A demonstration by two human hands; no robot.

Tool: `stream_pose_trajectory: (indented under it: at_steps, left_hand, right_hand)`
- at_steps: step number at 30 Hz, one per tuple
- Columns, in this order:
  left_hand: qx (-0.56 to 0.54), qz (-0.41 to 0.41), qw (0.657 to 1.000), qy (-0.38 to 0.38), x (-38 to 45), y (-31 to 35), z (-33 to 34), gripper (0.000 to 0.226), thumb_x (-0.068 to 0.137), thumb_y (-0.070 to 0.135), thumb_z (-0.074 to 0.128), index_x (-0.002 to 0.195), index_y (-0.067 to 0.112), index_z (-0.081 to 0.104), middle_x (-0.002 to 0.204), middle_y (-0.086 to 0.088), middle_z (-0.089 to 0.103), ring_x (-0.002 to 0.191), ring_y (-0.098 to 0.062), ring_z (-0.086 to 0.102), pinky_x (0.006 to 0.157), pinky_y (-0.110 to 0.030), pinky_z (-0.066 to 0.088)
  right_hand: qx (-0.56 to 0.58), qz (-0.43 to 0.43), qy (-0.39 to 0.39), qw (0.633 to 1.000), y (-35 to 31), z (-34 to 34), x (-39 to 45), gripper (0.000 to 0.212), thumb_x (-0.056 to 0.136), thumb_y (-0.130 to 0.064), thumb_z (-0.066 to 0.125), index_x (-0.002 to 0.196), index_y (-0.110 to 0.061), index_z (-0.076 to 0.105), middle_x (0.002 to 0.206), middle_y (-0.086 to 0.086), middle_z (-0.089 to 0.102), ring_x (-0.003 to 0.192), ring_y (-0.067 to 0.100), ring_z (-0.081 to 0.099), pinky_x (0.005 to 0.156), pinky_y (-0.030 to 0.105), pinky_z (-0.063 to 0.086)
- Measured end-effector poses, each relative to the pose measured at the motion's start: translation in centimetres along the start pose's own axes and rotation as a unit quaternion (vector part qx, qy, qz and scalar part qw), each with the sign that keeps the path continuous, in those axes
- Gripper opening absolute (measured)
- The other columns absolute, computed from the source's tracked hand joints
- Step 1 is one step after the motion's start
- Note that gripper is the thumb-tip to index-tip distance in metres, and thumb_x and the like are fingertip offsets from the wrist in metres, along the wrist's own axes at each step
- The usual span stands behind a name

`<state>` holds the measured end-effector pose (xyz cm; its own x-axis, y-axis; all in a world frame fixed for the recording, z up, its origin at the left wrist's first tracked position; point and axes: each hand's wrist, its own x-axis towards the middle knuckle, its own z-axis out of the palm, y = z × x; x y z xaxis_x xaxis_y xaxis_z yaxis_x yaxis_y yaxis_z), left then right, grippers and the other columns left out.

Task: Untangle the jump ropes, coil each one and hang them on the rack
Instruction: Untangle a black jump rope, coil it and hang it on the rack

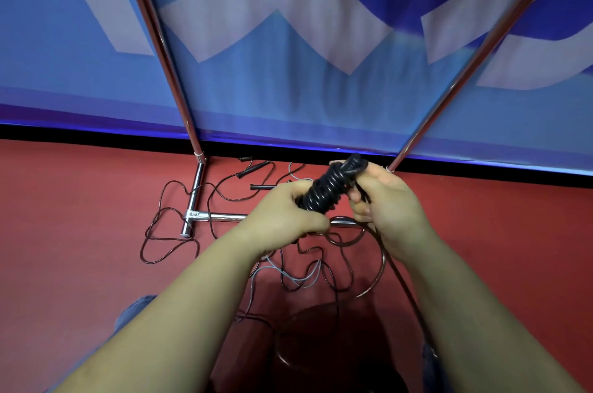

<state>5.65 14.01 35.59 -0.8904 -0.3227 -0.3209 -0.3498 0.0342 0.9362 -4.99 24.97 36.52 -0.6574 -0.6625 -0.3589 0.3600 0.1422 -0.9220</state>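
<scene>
Your left hand [290,216] is curled tight around the lower end of a black jump rope bundle [330,187], the cord wound in close turns around its handles, and it holds the bundle tilted so the top leans to the right. Your right hand [390,203] grips the upper part of the same bundle, thumb and fingers closed over it, and the free cord [401,274] runs out from under that hand and down toward the lower edge of the view. Both hands are raised above the red floor [80,232], in front of the chrome rack [195,190]. Below and behind your hands the loose ropes [173,232] lie sprawled on the floor in thin dark loops, some crossing the rack's base bar, with a pale grey cord [288,280] mixed into the tangle near the middle. A couple of black handles [261,186] lie on the floor close to the far edge, just before the black strip at the foot of the blue and white banner [288,39]. The rack's two uprights rise slanting past the banner on either side of your hands.
</scene>
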Motion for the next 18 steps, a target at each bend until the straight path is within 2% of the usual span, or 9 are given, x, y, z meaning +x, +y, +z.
stream_pose_trajectory:
  at_steps: [1, 4, 7, 9, 10, 12, 14, 16, 18]
  left_hand:
    - [-0.020, -0.014, 1.000, 0.012, 0.1, 0.0, 0.0, 0.025, 0.069, -0.009, 0.063, 0.070, 0.015, 0.056, 0.049, 0.007, 0.044, 0.041, -0.007, 0.037, 0.042, -0.017, 0.028]
    - [-0.086, -0.056, 0.994, 0.021, 0.2, 0.0, 0.2, 0.019, 0.059, 0.001, 0.061, 0.076, 0.010, 0.058, 0.043, 0.005, 0.046, 0.038, -0.009, 0.040, 0.040, -0.015, 0.029]
    - [-0.083, -0.082, 0.993, 0.028, 0.4, -0.3, 0.5, 0.018, 0.073, -0.007, 0.060, 0.076, 0.010, 0.058, 0.042, 0.006, 0.045, 0.037, -0.008, 0.038, 0.040, -0.014, 0.029]
    - [0.001, -0.086, 0.994, 0.073, 0.6, -0.7, 0.7, 0.013, 0.074, -0.001, 0.065, 0.077, 0.011, 0.059, 0.047, 0.008, 0.047, 0.040, -0.008, 0.041, 0.043, -0.017, 0.032]
    - [0.075, -0.081, 0.989, 0.102, 0.6, -1.0, 0.8, 0.013, 0.073, 0.007, 0.068, 0.082, 0.014, 0.062, 0.054, 0.007, 0.052, 0.048, -0.010, 0.047, 0.048, -0.019, 0.037]
    - [0.243, -0.079, 0.954, 0.158, 0.4, -1.3, 1.0, 0.024, 0.071, 0.020, 0.071, 0.094, 0.023, 0.064, 0.076, 0.004, 0.063, 0.073, -0.018, 0.058, 0.064, -0.026, 0.045]
    - [0.310, -0.058, 0.930, 0.187, 0.4, -1.4, 1.1, 0.030, 0.071, 0.026, 0.072, 0.099, 0.025, 0.063, 0.086, 0.004, 0.063, 0.086, -0.023, 0.059, 0.071, -0.029, 0.046]
    - [0.262, -0.055, 0.952, 0.146, 0.6, -1.5, 0.6, 0.028, 0.070, 0.028, 0.077, 0.093, 0.025, 0.062, 0.078, 0.006, 0.060, 0.078, -0.018, 0.059, 0.066, -0.028, 0.045]
    - [0.095, -0.080, 0.992, 0.033, 0.7, -1.1, -0.3, 0.028, 0.071, 0.026, 0.081, 0.089, 0.019, 0.060, 0.068, 0.007, 0.058, 0.059, -0.011, 0.056, 0.057, -0.023, 0.043]
  right_hand:
    - [-0.011, -0.014, 0.001, 1.000, 0.2, 0.3, 0.1, 0.021, 0.094, -0.014, 0.042, 0.088, 0.000, 0.057, 0.057, 0.000, 0.038, 0.039, 0.005, 0.022, 0.038, 0.016, 0.016]
    - [-0.018, -0.044, -0.031, 0.998, 0.4, 0.8, 0.0, 0.019, 0.077, -0.024, 0.045, 0.083, -0.009, 0.054, 0.058, -0.002, 0.038, 0.042, 0.005, 0.023, 0.041, 0.017, 0.016]
    - [-0.149, -0.074, -0.005, 0.986, 1.0, 1.1, -0.6, 0.020, 0.090, -0.036, 0.056, 0.085, -0.018, 0.063, 0.063, -0.008, 0.054, 0.055, 0.002, 0.045, 0.050, 0.014, 0.035]
    - [-0.261, -0.071, 0.046, 0.962, 1.6, 1.1, -0.7, 0.031, 0.093, -0.040, 0.050, 0.087, -0.014, 0.065, 0.077, 0.005, 0.066, 0.069, 0.006, 0.050, 0.063, 0.021, 0.041]
    - [-0.295, -0.063, 0.064, 0.951, 1.9, 1.2, -0.7, 0.036, 0.093, -0.042, 0.049, 0.082, -0.011, 0.064, 0.074, 0.011, 0.064, 0.066, 0.007, 0.047, 0.063, 0.026, 0.041]
    - [-0.323, -0.053, 0.096, 0.940, 2.2, 1.3, -0.8, 0.042, 0.093, -0.041, 0.050, 0.068, -0.009, 0.057, 0.046, 0.001, 0.043, 0.048, 0.004, 0.033, 0.051, 0.026, 0.032]
    - [-0.316, -0.056, 0.118, 0.940, 2.5, 1.4, -0.7, 0.044, 0.092, -0.039, 0.054, 0.066, -0.003, 0.056, 0.038, -0.006, 0.028, 0.042, 0.008, 0.026, 0.042, 0.022, 0.022]
    - [-0.283, -0.069, 0.120, 0.949, 2.5, 1.1, -0.4, 0.044, 0.091, -0.037, 0.057, 0.074, 0.004, 0.061, 0.044, -0.005, 0.035, 0.048, 0.005, 0.028, 0.047, 0.023, 0.025]
    - [-0.261, -0.065, 0.102, 0.958, 2.1, 0.8, -0.3, 0.037, 0.090, -0.035, 0.058, 0.079, -0.001, 0.068, 0.057, 0.013, 0.054, 0.057, 0.005, 0.040, 0.055, 0.025, 0.032]
